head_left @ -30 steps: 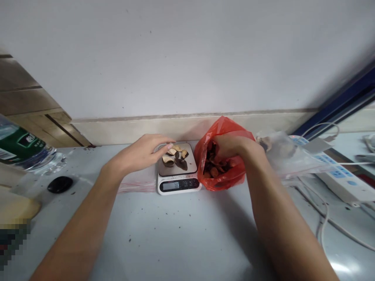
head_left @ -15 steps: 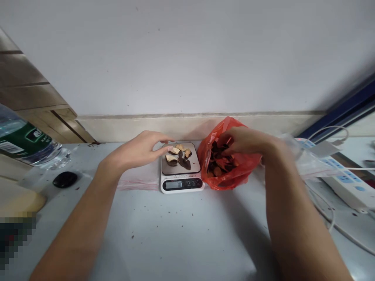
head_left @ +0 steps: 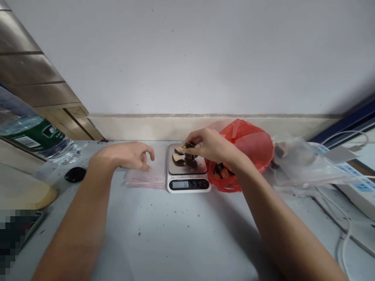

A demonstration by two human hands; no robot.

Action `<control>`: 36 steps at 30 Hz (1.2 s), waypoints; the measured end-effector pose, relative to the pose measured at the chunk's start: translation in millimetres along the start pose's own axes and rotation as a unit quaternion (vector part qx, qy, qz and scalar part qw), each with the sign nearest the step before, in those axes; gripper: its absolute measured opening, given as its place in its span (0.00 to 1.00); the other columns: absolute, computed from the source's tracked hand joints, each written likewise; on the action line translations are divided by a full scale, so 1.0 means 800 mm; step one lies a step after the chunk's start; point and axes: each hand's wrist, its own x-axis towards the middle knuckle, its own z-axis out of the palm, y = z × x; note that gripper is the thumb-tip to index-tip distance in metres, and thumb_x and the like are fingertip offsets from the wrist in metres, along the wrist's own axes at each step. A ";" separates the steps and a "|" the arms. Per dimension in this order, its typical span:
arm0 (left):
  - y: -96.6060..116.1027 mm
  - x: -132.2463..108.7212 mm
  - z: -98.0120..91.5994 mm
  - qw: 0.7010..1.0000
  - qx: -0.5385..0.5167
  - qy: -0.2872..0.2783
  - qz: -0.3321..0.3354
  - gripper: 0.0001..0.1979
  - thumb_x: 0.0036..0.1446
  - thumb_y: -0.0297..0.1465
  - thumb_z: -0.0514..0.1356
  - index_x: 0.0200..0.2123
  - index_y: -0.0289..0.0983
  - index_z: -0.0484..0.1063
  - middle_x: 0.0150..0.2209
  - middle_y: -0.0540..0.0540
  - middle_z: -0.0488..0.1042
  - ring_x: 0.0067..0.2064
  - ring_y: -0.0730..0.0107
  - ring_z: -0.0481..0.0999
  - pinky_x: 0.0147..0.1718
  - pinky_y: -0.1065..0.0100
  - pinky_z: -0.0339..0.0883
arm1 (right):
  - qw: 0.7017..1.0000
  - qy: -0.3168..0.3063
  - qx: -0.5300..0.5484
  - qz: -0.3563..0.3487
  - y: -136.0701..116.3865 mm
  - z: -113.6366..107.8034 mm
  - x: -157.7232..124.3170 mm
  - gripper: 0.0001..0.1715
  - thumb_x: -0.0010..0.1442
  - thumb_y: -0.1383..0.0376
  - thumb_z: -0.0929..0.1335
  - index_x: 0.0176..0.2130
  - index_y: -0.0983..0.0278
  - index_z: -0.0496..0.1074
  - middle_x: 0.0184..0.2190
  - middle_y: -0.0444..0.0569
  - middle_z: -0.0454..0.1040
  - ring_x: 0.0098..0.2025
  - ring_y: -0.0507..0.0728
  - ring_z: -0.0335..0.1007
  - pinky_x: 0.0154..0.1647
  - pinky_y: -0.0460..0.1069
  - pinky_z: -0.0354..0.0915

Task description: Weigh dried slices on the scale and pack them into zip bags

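My right hand point(head_left: 208, 145) is over the small digital scale point(head_left: 189, 185), its fingertips pinching a dark dried slice point(head_left: 190, 146). Beneath it on the metal plate lie several more dried slices point(head_left: 178, 160) with dark skins and pale insides. The display seems to read 78, though a decimal point is hard to make out. My left hand point(head_left: 129, 155) hovers left of the scale with loosely curled fingers apart and nothing in them. Below it is a stack of clear zip bags point(head_left: 145, 179). A red plastic bag point(head_left: 249, 144) stands right of the scale, holding reddish-brown dried pieces point(head_left: 224, 171).
Clear plastic bags point(head_left: 310, 164) with some dark pieces lie at the right, near a white power strip point(head_left: 359, 187) and cables point(head_left: 348, 230). At the left are a water bottle point(head_left: 38, 132) and a black round object point(head_left: 75, 174). A wall point(head_left: 187, 70) rises behind.
My right hand has come out of the red bag and moved left over the scale with a dried slice. My left hand has drawn back left from the scale plate. The view has shifted slightly.
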 end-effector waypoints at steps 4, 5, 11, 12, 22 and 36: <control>0.008 0.012 0.008 0.999 0.023 -0.043 -0.004 0.27 0.36 0.37 0.64 0.44 0.42 0.78 0.46 0.42 0.83 0.40 0.53 0.81 0.33 0.65 0.69 | 0.999 -0.011 0.032 0.005 0.002 0.000 0.002 0.03 0.60 0.67 0.73 0.33 0.63 0.80 0.37 0.49 0.85 0.44 0.58 0.80 0.46 0.50 0.71; 0.009 0.015 0.011 0.999 0.026 -0.046 -0.003 0.25 0.35 0.35 0.62 0.42 0.41 0.78 0.44 0.43 0.83 0.39 0.54 0.81 0.32 0.65 0.68 | 0.999 -0.010 0.048 0.001 0.003 -0.004 0.002 0.03 0.60 0.67 0.73 0.33 0.63 0.79 0.37 0.49 0.85 0.44 0.58 0.80 0.48 0.51 0.71; -0.001 0.021 0.017 0.999 0.007 -0.026 0.030 0.18 0.35 0.29 0.55 0.33 0.43 0.77 0.33 0.48 0.83 0.36 0.56 0.80 0.30 0.65 0.66 | 0.999 0.036 0.024 0.008 0.009 -0.053 -0.021 0.07 0.58 0.61 0.73 0.34 0.62 0.81 0.33 0.49 0.84 0.36 0.57 0.80 0.37 0.50 0.73; -0.005 0.019 0.015 0.999 0.001 -0.023 0.030 0.18 0.36 0.30 0.55 0.33 0.43 0.77 0.33 0.48 0.83 0.36 0.57 0.81 0.30 0.65 0.66 | 1.000 0.028 -0.005 0.009 0.011 -0.063 -0.028 0.08 0.58 0.60 0.73 0.34 0.62 0.81 0.33 0.48 0.83 0.35 0.58 0.79 0.36 0.50 0.72; -0.005 -0.027 -0.018 0.960 -0.137 0.226 0.087 0.15 0.46 0.42 0.58 0.37 0.42 0.70 0.38 0.43 0.81 0.41 0.53 0.81 0.41 0.59 0.75 | 0.979 0.018 -0.190 0.070 0.014 -0.075 -0.042 0.10 0.59 0.66 0.72 0.41 0.59 0.82 0.34 0.47 0.83 0.35 0.57 0.78 0.32 0.48 0.68; 0.048 -0.036 -0.003 0.862 -0.207 0.431 0.169 0.11 0.50 0.38 0.63 0.36 0.44 0.67 0.31 0.52 0.78 0.38 0.62 0.82 0.36 0.68 0.77 | 0.975 0.114 0.062 -0.181 -0.032 0.006 -0.021 0.12 0.72 0.56 0.65 0.47 0.60 0.71 0.36 0.44 0.79 0.29 0.52 0.71 0.33 0.47 0.62</control>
